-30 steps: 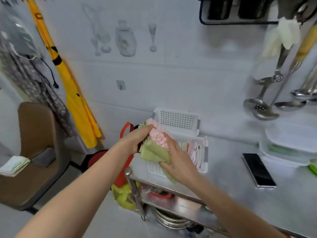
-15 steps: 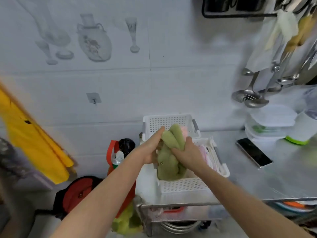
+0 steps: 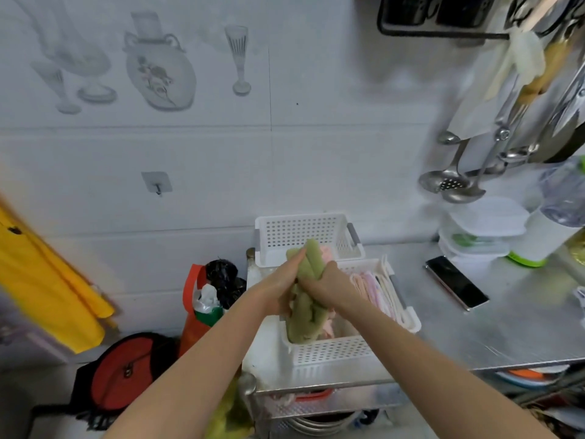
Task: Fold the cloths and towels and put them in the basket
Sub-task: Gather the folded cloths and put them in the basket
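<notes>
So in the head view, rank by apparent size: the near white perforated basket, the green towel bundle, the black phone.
1. Near white perforated plastic basket, largest.
2. Green towel bundle, gripped by the left hand and right hand, which cover part of it.
3. Black phone, smallest, though farther off.

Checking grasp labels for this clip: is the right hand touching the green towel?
Touching. The head view shows the right hand with fingers wrapped round the green towel over the white basket; the left hand grips it too.
</notes>
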### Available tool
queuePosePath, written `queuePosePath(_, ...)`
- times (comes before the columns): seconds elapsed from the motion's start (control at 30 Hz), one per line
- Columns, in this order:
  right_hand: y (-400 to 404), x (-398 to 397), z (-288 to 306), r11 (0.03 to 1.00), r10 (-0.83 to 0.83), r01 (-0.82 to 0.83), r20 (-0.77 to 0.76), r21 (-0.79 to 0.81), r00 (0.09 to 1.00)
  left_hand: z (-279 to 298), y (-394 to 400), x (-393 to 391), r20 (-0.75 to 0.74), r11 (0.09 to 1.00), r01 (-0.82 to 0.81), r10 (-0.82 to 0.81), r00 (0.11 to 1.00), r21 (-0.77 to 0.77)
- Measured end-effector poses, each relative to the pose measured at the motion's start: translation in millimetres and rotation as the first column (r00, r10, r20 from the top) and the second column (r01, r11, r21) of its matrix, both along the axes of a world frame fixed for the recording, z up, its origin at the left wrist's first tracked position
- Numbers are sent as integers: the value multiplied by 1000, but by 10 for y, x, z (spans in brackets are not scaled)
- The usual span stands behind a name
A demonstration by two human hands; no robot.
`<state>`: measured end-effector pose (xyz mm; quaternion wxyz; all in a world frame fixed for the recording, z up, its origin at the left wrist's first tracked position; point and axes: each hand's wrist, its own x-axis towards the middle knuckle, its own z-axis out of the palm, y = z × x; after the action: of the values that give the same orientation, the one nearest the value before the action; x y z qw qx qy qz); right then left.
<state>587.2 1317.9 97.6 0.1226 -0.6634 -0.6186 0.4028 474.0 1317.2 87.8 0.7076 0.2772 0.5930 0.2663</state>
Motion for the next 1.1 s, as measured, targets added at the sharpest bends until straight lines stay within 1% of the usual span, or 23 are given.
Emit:
queuePosePath(0.1,14,-148,-152,998,55,-55,54,3,997,-40,60,-132,-126,1000,-4,3,992,-6)
queuePosePath(0.17,0,-178,-232,996,85,-87,91,14,992,-73,106,-165,-221,1000,19,-14,975,17)
queuePosePath(0.23,-2,-185,-307,991,130,-134,131,17,983,-89,152,-122,-325,999,36,-24,946,32)
queuePosePath(0.3,-4,-159,-344,978,196,-202,115,44,974,-127,207,-42,-460,996,61,-24,888,65)
queuePosePath(0.33,-11,-128,-341,969,232,-237,67,68,970,-154,235,-9,-533,993,74,-15,846,90)
queuePosePath(0.37,-27,-87,-317,961,270,-269,-17,69,963,-181,263,16,-600,988,95,-6,800,118)
queuePosePath(0.43,-47,56,-286,945,319,-327,-202,-10,926,-210,298,45,-702,974,168,-14,712,151)
queuePosePath(0.47,-37,144,-281,931,330,-358,-263,-65,906,-226,310,38,-742,966,207,-23,670,156)
queuePosePath(0.5,-16,264,-301,921,331,-376,-301,-104,894,-246,319,41,-774,959,236,-27,632,159)
queuePosePath(0.53,34,382,-344,926,319,-364,-306,-101,897,-272,332,49,-799,953,254,-22,601,165)
queuePosePath(0.57,109,507,-391,947,300,-320,-257,-36,919,-300,340,61,-816,948,266,-10,578,176)
queuePosePath(0.6,196,630,-428,959,279,-270,-126,82,952,-331,347,80,-828,944,274,-1,561,185)
queuePosePath(0.63,285,748,-478,946,240,-249,64,209,969,-363,353,102,-836,941,283,1,549,187)
queuePosePath(0.67,353,845,-501,912,195,-271,257,307,947,-395,359,127,-843,939,290,-1,538,184)
queuePosePath(0.7,393,911,-515,873,157,-318,403,370,901,-424,362,153,-852,938,297,-4,524,179)
queuePosePath(0.73,433,949,-579,850,147,-380,528,364,836,-451,366,180,-860,937,304,-8,510,172)
queuePosePath(0.77,459,964,-646,851,155,-425,627,308,764,-474,370,208,-868,937,310,-12,496,164)
queuePosePath(0.8,474,954,-720,863,181,-443,670,243,720,-498,376,237,-875,937,311,-15,485,157)
queuePosePath(0.87,470,913,-833,888,208,-429,685,167,698,-542,384,288,-888,940,309,-18,459,141)
queuePosePath(1.0,509,855,-943,908,223,-399,658,129,719,-604,395,369,-892,950,271,18,451,157)
queuePosePath(1.1,540,852,-989,910,220,-382,592,162,775,-638,403,458,-897,942,276,54,439,192)
